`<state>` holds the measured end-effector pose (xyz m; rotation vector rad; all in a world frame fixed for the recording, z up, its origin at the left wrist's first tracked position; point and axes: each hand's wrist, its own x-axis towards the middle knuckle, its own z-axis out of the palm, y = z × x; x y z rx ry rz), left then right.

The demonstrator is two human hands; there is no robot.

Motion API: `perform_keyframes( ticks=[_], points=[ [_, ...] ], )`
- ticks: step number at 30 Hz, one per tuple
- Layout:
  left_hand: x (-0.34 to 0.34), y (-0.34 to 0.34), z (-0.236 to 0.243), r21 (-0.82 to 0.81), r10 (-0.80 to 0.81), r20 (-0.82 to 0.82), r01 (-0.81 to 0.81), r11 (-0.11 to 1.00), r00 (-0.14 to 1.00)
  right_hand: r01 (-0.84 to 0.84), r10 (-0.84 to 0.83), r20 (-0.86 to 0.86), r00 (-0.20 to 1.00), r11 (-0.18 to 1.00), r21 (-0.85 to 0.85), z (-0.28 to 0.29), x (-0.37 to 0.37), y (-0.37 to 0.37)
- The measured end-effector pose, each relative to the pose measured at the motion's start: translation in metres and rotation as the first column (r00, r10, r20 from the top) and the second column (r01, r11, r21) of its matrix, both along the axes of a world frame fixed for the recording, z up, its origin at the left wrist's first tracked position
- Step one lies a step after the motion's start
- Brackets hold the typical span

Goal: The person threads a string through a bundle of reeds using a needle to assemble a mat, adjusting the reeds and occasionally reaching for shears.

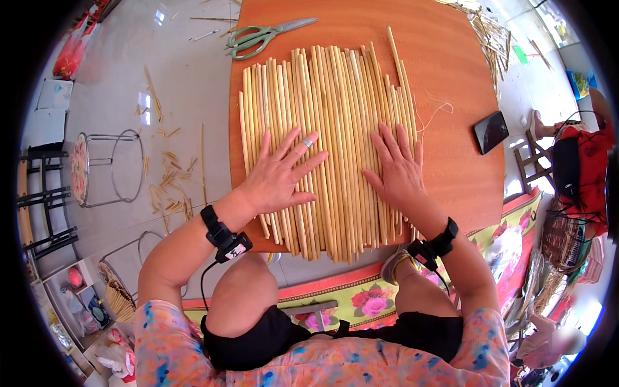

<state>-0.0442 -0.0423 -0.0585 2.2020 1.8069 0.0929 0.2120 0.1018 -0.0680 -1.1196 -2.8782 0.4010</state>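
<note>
A flat mat of straw-coloured stalks (342, 180), laid side by side, covers much of the brown table. The stalks run away from me, and their far ends are uneven. My left hand (280, 171), a ring on one finger, lies flat on the left part of the mat with fingers spread. On the right part my right hand (396, 164) rests palm down, fingers stretched out. A thin pale thread (429, 111) trails from the mat's right edge. Beyond the far left corner lie scissors with green handles (258, 40).
A black phone (491, 133) lies near the right edge of the wooden table (458, 187). Cut stalk pieces (173, 184) litter the floor at left, near a round metal-framed stool (106, 169). More stalks (490, 45) lie at the far right. A flowered mat (367, 300) spreads underneath me.
</note>
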Motion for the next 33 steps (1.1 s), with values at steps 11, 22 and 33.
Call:
perform_keyframes(
  ticks=[11,22,33],
  points=[
    [0.015,0.036,-0.013,0.126,-0.031,0.063,0.023,0.992,0.997,-0.143,0.145,-0.056,0.988,0.989,0.048,-0.008,-0.035,-0.005],
    [0.007,0.000,0.001,0.037,0.127,-0.010,-0.127,0.991,0.992,-0.119,0.119,0.032,0.992,0.993,0.003,-0.002,-0.033,-0.009],
    [-0.007,-0.030,-0.011,0.055,0.102,0.008,-0.102,0.993,0.995,-0.105,0.103,0.040,0.994,0.994,0.032,-0.001,-0.020,-0.031]
  ],
)
